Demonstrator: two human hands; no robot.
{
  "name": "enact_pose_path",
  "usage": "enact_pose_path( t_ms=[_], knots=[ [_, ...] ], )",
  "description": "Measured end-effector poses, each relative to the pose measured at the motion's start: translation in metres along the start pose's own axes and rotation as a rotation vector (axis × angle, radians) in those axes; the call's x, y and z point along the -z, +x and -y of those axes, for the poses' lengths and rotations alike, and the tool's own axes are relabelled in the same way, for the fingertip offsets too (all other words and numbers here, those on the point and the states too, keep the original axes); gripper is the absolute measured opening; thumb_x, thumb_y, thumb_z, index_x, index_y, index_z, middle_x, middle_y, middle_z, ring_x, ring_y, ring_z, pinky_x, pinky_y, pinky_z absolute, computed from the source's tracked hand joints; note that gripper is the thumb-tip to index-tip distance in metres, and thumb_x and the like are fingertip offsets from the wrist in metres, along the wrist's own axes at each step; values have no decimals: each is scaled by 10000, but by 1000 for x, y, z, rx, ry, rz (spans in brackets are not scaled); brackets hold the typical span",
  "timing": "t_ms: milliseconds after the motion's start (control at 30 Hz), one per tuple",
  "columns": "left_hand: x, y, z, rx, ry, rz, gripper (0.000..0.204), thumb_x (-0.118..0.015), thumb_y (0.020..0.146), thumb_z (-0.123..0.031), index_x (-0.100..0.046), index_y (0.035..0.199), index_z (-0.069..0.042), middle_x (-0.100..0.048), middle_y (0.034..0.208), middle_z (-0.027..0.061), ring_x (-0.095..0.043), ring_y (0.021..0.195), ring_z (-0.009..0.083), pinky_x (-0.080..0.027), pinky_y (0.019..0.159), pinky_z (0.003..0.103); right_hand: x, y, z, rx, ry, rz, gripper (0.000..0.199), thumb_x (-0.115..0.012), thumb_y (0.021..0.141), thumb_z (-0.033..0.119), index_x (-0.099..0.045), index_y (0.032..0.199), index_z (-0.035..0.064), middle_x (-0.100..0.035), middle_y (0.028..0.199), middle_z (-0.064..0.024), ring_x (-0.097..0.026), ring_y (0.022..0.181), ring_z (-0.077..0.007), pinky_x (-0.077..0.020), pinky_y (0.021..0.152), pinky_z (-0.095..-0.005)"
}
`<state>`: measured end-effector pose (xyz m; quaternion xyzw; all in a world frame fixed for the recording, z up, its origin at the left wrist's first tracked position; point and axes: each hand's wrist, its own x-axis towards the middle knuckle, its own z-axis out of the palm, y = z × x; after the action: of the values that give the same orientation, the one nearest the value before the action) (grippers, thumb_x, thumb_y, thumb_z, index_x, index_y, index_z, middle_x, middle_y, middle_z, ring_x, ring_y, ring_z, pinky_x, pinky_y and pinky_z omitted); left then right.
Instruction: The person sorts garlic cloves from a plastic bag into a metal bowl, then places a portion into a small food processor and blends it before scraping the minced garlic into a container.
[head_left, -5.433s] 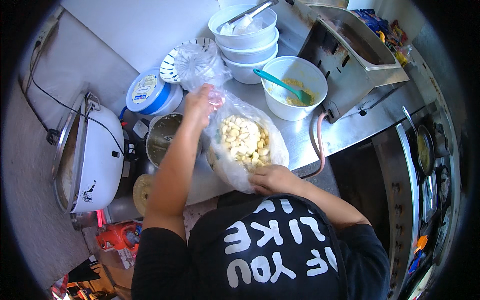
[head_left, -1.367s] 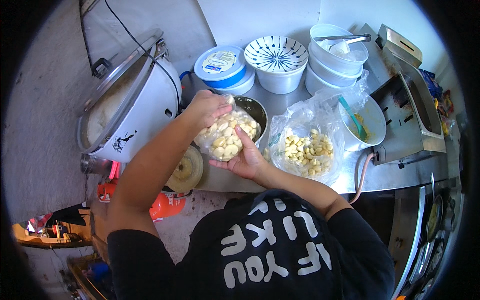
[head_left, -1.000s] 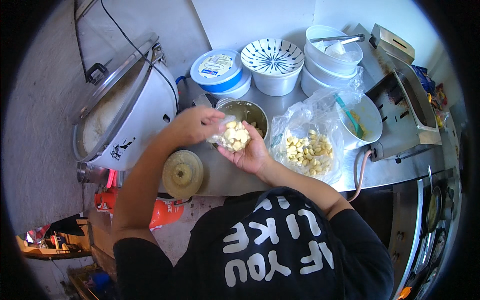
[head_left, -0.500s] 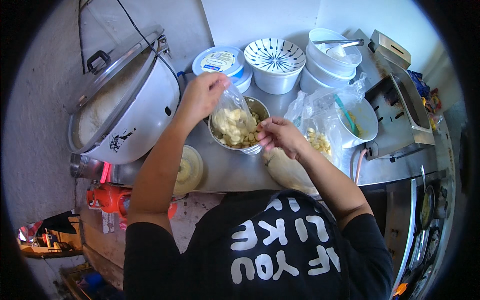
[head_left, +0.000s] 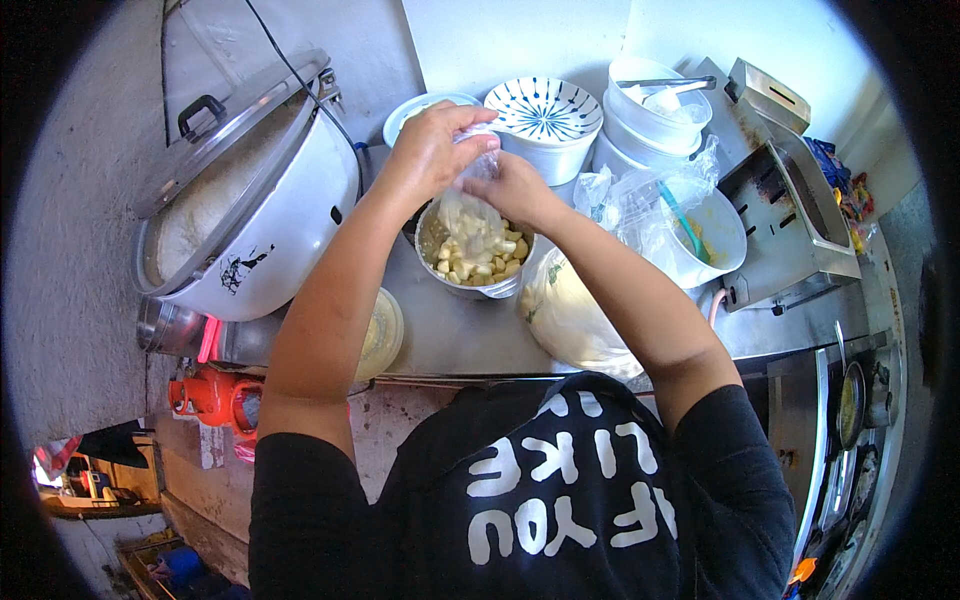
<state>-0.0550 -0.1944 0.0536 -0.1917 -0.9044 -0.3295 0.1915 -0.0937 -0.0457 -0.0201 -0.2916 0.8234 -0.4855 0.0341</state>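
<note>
A clear plastic bag (head_left: 465,222) with pale yellow chunks inside hangs low over a metal pot (head_left: 493,290). My left hand (head_left: 430,155) is closed on the bag's upper end. My right hand (head_left: 514,190) is wrapped around the bag just below, its fingertips partly hidden behind the plastic. Cut pale chunks (head_left: 508,262) fill much of the pot around the bag's lower end. Beside my right forearm lies a second, larger bulging plastic bag (head_left: 575,315) with pale contents and a bit of green.
A large pot (head_left: 270,240) with a tilted lid stands at left. Behind are a patterned bowl (head_left: 545,110), stacked white tubs (head_left: 650,135) and a bowl with a green-handled utensil (head_left: 725,240). A metal appliance (head_left: 790,230) stands right. A round container (head_left: 380,335) sits near the front edge.
My right hand has moved up and left onto the bag, beside my left hand. The bag is gathered narrower now, and more of the chunks in the pot show.
</note>
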Motion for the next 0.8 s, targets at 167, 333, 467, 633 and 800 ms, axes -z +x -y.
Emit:
enact_pose_path(
  t_ms=[167, 333, 467, 633, 800],
  knots=[
    [6, -31, 62, 382, -404, 113, 426, -622, 919, -278, -565, 1295, -86, -616, 1187, 61, -582, 1009, 167, -468, 867, 319, -3, 6, -22, -162, 465, 42, 303, -634, 916, 270, -644, 1070, 9, -660, 1045, -63, -590, 948, -139, -476, 810, -322],
    [-36, -91, 106, 654, -890, 314, 528, -551, 966, -244, -382, 1416, -26, -504, 1340, 98, -547, 1124, 205, -440, 946, 340, 2, -6, -11, -235, 904, 33, 253, -615, 931, 242, -636, 1097, 52, -642, 1058, -54, -591, 968, -162, -480, 831, -356],
    [-57, -91, 112, 681, -884, 136, 363, -587, 947, -203, -552, 1242, 6, -639, 1081, 63, -613, 873, 132, -491, 742, 257, -11, 0, -23, -282, 1102, -50, 246, -592, 942, 202, -601, 1139, 56, -617, 1101, -51, -570, 1041, -191, -484, 869, -418],
    [-32, -73, 92, 552, -344, -25, 203, -628, 898, -155, -682, 1009, 6, -675, 827, 28, -588, 651, 76, -460, 574, 220, -21, -4, -36, -282, 1196, -145, 279, -607, 923, 162, -567, 1181, 64, -599, 1123, -49, -557, 1064, -218, -485, 866, -446],
    [-30, -62, 98, 212, -76, -161, 178, -635, 869, -149, -691, 979, -21, -680, 848, 115, -640, 703, 202, -495, 651, 295, -33, -13, -47, -253, 1159, -212, 346, -654, 884, 139, -544, 1203, 61, -588, 1132, -71, -567, 1039, -216, -481, 870, -418]
  ],
)
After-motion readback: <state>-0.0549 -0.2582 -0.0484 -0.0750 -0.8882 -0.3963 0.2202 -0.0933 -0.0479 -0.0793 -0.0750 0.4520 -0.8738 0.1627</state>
